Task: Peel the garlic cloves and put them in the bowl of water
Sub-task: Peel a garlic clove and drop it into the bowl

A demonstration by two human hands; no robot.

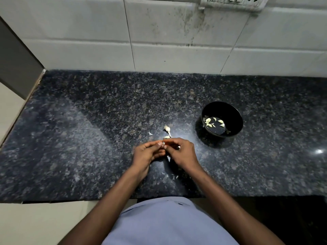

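Right of centre on the counter (88, 121), the black bowl (238, 121) already held several peeled cloves (208, 122) in water. Both hands, left hand (146, 154) and right hand (182, 152), pinched one clove (163, 143) between their fingertips, peeling it, I judged. Just above them lay what seemed the last garlic piece (167, 129), so little remained.

On the speckled dark granite countertop (88, 138), the round black bowl (235, 112) holding peeled pale garlic cloves (208, 122) in water sits right of the small garlic bulb remnant (167, 129), with both hands just in front of the remnant.
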